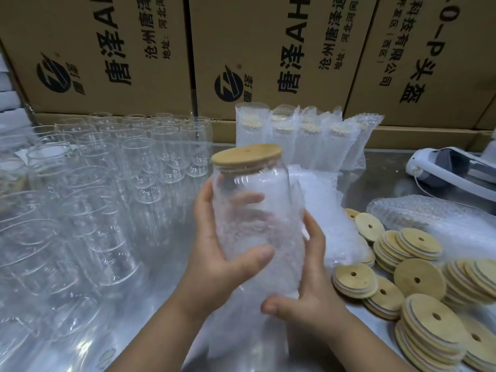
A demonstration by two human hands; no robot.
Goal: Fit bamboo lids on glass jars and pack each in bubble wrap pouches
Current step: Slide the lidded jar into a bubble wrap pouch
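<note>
1. Left hand (222, 264) grips the lidded jar (249, 189) at centre; right hand (308, 299) grips the bubble pouch (284, 264) around its lower part.
2. Far boxes (107, 49) read "唐泽AH" (partly cut off).

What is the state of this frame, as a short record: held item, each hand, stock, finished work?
held item: glass jar with bamboo lid fitted, lower part seemingly inside a bubble wrap pouch
left hand: grips the jar's side
right hand: holds the pouch low down
stock: empty jars on the left; loose bamboo lids on the right
finished: pouched jars upright at the back, before cardboard boxes
</note>
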